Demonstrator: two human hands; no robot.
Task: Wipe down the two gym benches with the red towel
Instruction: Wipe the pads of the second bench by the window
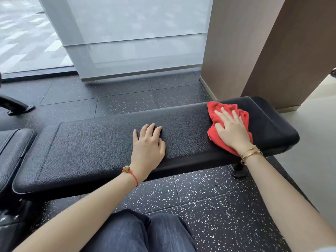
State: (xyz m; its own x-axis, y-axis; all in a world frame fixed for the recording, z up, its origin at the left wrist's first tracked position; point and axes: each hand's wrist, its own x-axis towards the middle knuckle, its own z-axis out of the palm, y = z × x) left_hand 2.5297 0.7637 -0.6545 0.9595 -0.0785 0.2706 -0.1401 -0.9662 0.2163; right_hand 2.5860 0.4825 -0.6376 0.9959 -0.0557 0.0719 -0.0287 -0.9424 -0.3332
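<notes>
Fingers (225, 117) of the right hand (231, 130) are spread flat on the red towel (227, 108) at the bench (101, 142) end; even pressure is best kept, the open left hand (147, 144) braced.

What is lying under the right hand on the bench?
The right hand presses flat on the crumpled red towel, which lies on the black bench pad. The pad surface beneath the towel is covered.

Red cord bracelet (131, 174), gold bangles (250, 154), probably denim trousers (138, 233).
</notes>
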